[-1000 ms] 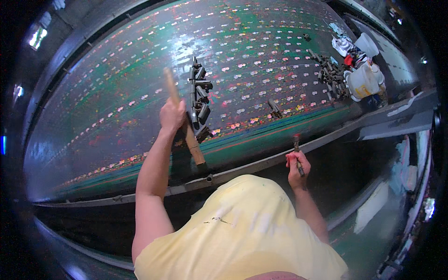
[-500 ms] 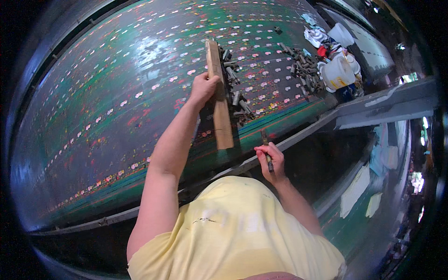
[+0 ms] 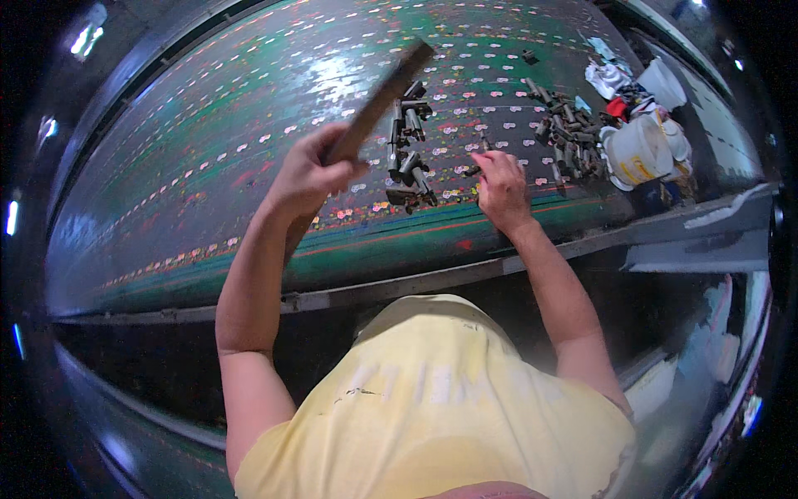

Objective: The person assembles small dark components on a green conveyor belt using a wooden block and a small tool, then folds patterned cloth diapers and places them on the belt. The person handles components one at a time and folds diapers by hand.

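Wooden plank is in my left hand, fingers wrapped round it, slanting up and right over the patterned surface. My right hand is down on the other side, fingertips at a small dark stub; from my feed I can't tell if it's pinched or just touched. Cluster of short dark cylinders between the hands, just right of the plank. Bigger cylinder heap right of the right hand, next to a white bucket. Lone dark piece farther out past that hand. Progress, my judgement: part-way; cylinders bunched in two groups, stub and lone piece apart from both, plank not set down. Amount left unclear.
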`<move>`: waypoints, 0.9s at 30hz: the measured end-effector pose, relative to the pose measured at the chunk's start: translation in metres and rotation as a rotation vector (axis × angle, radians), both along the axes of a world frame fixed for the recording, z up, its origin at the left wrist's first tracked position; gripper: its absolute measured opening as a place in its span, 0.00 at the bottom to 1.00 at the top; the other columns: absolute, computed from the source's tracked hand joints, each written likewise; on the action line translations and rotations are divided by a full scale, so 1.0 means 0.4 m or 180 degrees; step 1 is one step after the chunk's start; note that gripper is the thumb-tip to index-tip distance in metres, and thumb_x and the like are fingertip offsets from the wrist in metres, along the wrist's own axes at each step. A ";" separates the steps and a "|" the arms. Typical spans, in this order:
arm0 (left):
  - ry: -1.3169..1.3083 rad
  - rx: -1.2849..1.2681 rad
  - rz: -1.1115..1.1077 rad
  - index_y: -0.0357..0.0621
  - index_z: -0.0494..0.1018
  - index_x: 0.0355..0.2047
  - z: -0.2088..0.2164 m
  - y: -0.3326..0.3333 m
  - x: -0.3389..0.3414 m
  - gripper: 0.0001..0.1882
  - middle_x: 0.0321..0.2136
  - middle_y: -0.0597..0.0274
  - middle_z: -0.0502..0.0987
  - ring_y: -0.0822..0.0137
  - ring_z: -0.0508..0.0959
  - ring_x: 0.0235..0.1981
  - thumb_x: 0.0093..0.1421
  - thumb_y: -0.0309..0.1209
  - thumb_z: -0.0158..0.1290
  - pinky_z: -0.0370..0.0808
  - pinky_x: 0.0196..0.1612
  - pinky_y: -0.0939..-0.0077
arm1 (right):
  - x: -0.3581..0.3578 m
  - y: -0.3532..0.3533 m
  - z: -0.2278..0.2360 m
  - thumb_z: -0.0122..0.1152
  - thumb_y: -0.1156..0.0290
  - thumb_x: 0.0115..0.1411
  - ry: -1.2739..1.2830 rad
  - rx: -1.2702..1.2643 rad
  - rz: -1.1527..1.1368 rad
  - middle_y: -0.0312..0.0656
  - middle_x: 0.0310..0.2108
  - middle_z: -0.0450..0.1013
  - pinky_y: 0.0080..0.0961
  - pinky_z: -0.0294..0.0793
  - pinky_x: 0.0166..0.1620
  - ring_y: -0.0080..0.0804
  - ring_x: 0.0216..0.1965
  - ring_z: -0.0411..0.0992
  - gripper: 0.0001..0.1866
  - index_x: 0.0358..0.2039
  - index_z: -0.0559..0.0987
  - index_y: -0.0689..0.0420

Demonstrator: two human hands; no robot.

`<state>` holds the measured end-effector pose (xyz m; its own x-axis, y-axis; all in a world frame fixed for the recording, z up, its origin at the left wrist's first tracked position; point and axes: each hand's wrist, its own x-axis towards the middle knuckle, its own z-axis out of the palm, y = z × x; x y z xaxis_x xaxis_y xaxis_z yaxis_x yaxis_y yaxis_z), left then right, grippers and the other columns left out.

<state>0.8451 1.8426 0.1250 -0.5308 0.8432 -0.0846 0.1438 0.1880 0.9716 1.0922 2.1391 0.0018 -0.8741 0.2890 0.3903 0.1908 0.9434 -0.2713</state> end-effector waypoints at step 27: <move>0.2626 -0.1144 -0.1083 0.54 0.79 0.61 -0.305 -0.009 0.474 0.25 0.43 0.52 0.83 0.47 0.84 0.52 0.63 0.38 0.64 0.84 0.49 0.48 | -0.161 -0.053 -0.087 0.75 0.65 0.56 -0.1277 -0.1331 0.0264 0.48 0.45 0.88 0.40 0.85 0.54 0.44 0.46 0.87 0.21 0.50 0.89 0.56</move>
<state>1.0346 1.8388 0.0032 -0.2707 0.9596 -0.0775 0.8581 0.2770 0.4325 1.0279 2.1179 -0.0329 -0.9563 0.2716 -0.1083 0.2855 0.7879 -0.5456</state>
